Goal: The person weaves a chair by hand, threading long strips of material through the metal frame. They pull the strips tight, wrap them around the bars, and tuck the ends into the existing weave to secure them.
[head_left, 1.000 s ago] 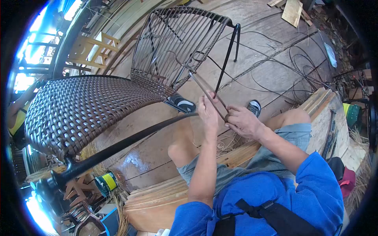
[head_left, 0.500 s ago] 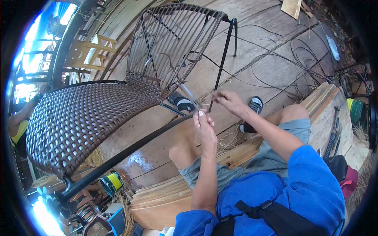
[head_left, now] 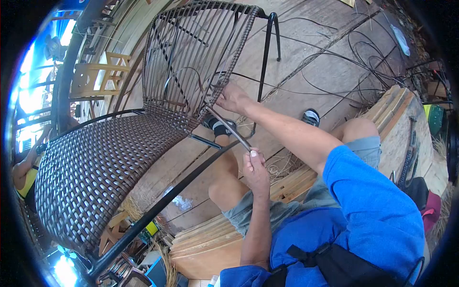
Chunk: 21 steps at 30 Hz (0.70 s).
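Right hand (head_left: 233,99) slid along strand (head_left: 229,126) to chair (head_left: 201,43) edge.

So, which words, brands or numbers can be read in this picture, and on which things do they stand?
None: no text in this view can be read.
Chair: no label shows.
Strand, held by the left hand and the right hand: no marks.
Yellow thing under the seat: mostly hidden, any label too small to read.
Shoe: no legible brand.
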{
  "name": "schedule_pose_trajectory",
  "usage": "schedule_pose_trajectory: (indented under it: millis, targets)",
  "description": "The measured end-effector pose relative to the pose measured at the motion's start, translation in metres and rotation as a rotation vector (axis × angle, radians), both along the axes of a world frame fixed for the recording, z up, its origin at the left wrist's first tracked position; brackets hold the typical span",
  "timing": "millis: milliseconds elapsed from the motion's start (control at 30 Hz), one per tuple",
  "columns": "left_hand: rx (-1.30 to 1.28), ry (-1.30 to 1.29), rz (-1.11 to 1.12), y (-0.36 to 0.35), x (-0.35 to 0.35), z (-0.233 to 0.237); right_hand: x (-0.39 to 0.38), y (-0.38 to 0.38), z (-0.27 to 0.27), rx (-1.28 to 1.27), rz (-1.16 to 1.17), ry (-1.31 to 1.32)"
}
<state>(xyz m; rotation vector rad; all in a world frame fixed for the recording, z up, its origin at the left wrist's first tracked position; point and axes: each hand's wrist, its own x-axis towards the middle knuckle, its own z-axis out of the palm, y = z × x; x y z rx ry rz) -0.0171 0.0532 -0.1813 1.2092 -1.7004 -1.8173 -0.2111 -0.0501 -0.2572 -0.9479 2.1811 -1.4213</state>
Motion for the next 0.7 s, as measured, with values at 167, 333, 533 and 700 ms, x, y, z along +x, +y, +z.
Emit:
schedule_pose_trajectory:
  millis: [167, 333, 533, 700]
  targets:
    - [-0.177, -0.011, -0.021, -0.006, -0.003, 0.018, 0.015, 0.066, -0.013, 0.17, 0.129, 0.187]
    - [-0.385, -0.089, -0.044, -0.031, 0.0, 0.026, 0.032, 0.122, -0.019, 0.288, 0.086, 0.081]
    - [-0.389, -0.077, -0.097, -0.05, -0.006, 0.022, 0.041, 0.165, 0.028, -0.012, 0.153, 0.426]
    - [-0.613, 0.009, -0.111, -0.05, -0.01, 0.018, 0.056, 0.135, 0.135, 0.015, 0.533, 0.482]
